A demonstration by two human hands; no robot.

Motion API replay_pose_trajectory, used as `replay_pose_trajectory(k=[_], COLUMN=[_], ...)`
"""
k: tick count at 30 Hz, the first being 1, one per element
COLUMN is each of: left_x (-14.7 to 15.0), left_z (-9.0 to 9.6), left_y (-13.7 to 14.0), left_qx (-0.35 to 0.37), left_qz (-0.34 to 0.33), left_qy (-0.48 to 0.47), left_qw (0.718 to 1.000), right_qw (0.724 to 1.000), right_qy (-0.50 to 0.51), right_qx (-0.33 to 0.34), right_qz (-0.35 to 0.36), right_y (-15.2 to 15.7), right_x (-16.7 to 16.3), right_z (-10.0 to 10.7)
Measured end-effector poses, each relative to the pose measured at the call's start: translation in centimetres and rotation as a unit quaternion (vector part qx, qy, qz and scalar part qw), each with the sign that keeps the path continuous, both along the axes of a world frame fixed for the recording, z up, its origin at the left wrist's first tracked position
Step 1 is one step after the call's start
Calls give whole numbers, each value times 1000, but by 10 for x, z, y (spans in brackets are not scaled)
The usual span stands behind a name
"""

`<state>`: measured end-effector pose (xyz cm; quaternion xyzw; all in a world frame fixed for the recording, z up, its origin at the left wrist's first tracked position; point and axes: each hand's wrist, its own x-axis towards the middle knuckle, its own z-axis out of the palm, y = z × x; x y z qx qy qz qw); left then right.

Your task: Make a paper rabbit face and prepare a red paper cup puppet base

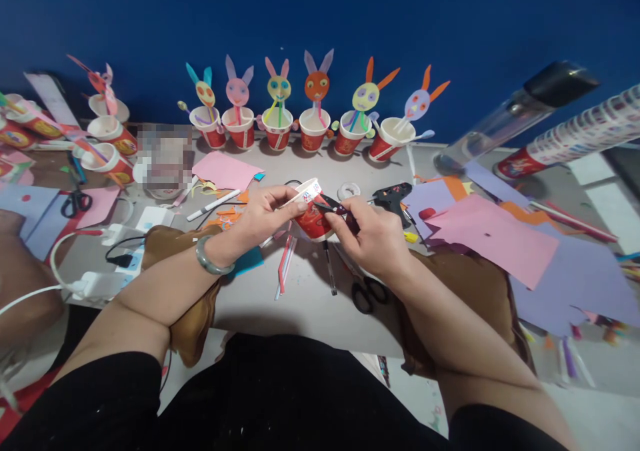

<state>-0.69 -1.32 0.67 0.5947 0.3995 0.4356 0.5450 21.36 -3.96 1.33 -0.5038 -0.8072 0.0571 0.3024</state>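
Observation:
My left hand [273, 214] grips a red and white paper cup [313, 223] by its rim, tilted over the table. In my right hand [375, 234] is a pair of small dark scissors [336, 206], its blades against the cup's side near the rim. My fingers hide most of the scissors' handles. Below the cup lie a pen [330, 271] and several striped straws [285, 268]. Another pair of black-handled scissors [369, 294] rests on the table below my right hand.
Several cups with paper rabbit heads [317, 88] line the blue wall. A black glue gun [394, 198] and a tape roll [349, 190] lie beyond my hands. Coloured paper [500, 234] and a cup stack [575, 138] are right; power strips [120, 251] and another person's arm [25, 271] are left.

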Motion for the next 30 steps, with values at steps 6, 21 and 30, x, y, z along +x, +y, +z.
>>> replay_pose_trajectory(k=[6,21,30], left_x=[2,3,1], left_z=[-1,-1,0], left_y=[-1,-3,-3], left_qx=[60,93,71], left_qz=[21,33,1], left_qy=[33,49,39], left_qw=[997,994,997], right_qw=[996,986,977], right_qy=[-70,-103,-154], right_qx=[46,128,146], right_qz=[-21,-34,-35], right_y=[-3,-8,-8], right_x=[-2,-7,-6], right_z=[-5,-6,-4])
